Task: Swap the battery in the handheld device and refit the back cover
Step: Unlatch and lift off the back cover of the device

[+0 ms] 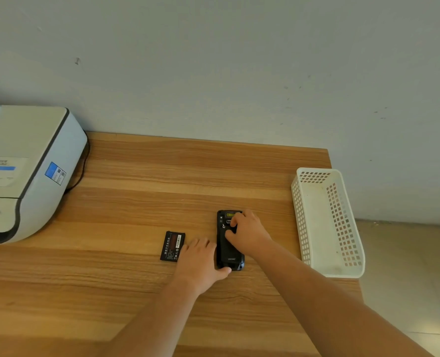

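A black handheld device (228, 251) lies back-up on the wooden table (136, 176), its back cover in place with a logo near the lower end. My right hand (250, 234) rests on its upper half, fingers curled and pressing on the cover near the top. My left hand (201, 261) lies flat against the device's left side, thumb at its lower corner. A loose black battery (172, 246) with a reddish label sits on the table just left of my left hand, touched by neither hand.
A white printer (25, 173) fills the table's left end, a dark cable behind it. A white perforated plastic basket (328, 222) stands at the table's right edge. A wall runs along the far side; tiled floor shows to the right.
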### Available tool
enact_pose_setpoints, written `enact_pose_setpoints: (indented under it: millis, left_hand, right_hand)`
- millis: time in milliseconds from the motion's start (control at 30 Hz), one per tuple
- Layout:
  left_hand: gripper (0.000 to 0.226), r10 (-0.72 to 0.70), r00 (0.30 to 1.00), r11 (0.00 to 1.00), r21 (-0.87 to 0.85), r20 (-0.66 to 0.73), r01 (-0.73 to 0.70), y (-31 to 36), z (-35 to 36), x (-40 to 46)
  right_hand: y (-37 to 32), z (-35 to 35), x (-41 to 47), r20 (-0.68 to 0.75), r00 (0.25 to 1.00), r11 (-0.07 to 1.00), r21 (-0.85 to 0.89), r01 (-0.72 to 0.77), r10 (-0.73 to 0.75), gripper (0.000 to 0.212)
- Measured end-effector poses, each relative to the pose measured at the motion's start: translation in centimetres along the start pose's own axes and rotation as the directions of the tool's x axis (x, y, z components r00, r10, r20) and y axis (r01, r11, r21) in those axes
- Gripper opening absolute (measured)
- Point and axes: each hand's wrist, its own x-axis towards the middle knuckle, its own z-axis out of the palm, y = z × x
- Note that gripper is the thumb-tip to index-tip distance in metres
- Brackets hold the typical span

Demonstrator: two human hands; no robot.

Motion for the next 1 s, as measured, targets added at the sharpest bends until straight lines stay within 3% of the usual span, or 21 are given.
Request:
enact_pose_setpoints:
  millis: [133,267,467,667,1000]
  left_hand:
    - [0.070,0.009,1.000,1.000,0.019,-0.018,-0.009,0.1,0.0,-0.2]
    - [0.068,0.009,0.999,1.000,0.026,-0.031,-0.008,0.1,0.2,-0.5]
    - [0.071,0.025,1.000,1.000,0.017,-0.006,-0.025,-0.3,-0.3,-0.9]
    - [0.052,-0.031,0.999,0.998,0.054,0.018,0.030,-1.4,-2.5,-1.4]
    - [0.044,-0.071,0.997,0.997,-0.022,0.006,0.071,-3.4,-4.9,-1.7]
  right_hand:
    - [-0.2,-0.6,-0.4,-0.042,0.998,0.985,0.165,-0.042,0.049,0.013]
    - [-0.3,-0.7,-1.7,-0.090,0.996,0.978,0.206,-0.007,0.026,0.016]
    - [0.3,0.3,-2.0,-0.063,0.998,0.996,0.088,-0.014,0.020,0.046]
    - [-0.4,1.1,-2.3,-0.052,0.995,0.996,0.039,-0.078,0.080,0.053]
    - [-3.0,3.4,-3.4,-0.129,0.963,0.966,-0.069,-0.247,0.237,0.073]
